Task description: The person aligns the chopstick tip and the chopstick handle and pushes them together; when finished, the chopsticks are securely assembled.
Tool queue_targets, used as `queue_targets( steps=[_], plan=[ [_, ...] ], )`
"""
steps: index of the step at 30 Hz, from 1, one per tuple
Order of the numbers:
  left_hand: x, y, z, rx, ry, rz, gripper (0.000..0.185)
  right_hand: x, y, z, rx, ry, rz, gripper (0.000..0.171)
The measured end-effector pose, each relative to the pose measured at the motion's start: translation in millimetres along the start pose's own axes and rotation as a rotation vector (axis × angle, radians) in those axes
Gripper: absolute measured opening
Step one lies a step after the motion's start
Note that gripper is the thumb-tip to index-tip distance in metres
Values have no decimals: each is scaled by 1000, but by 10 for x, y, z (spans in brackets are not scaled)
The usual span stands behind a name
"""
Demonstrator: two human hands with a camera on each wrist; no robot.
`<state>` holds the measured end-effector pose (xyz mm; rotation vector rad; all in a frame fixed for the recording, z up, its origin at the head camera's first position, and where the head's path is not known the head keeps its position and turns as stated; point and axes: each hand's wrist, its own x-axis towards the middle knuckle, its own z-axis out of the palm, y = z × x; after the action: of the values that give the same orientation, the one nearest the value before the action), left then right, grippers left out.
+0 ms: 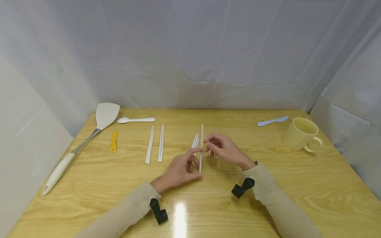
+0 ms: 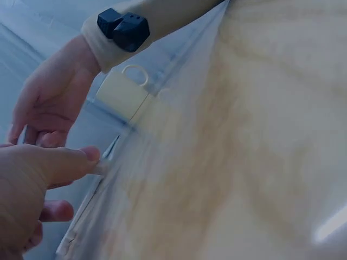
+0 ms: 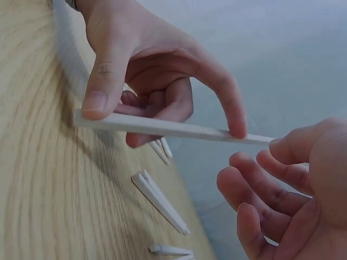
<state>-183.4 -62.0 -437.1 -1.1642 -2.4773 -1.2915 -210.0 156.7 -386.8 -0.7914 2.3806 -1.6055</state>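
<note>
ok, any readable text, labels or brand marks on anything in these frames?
None. The chopsticks, mug, spatula, spoon, blue knife and yellow tool show no print; the black wrist mounts show no legible marking.

Left hand [image 2: 27, 189] fills the lower left corner, thumb and fingers pinching a white chopstick [image 2: 103, 169] above the wooden table [image 2: 244, 151]; right hand [image 2: 49, 103] hangs close above it, fingers loosely curled. Cream mug [image 2: 122, 92] stands beyond, handle up in frame; black strap clip [image 2: 123, 28] sits on the beige sleeve [image 2: 162, 16].
</note>
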Motion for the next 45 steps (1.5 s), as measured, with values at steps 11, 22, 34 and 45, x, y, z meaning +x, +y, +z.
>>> queue_targets(
  steps=[11,22,34,45],
  plan=[
    [31,-224,-411,197,4,-185,83,7,188,-94,-12,25,92,20],
    [41,-326,-621,224,-17,-297,79,20,337,-183,-48,50,121,20],
    [8,-367,-671,388,-109,-368,54,8,491,-227,-75,85,124,18],
    [6,-407,-833,442,-174,-290,51,11,599,-217,-296,105,131,10]
  ],
)
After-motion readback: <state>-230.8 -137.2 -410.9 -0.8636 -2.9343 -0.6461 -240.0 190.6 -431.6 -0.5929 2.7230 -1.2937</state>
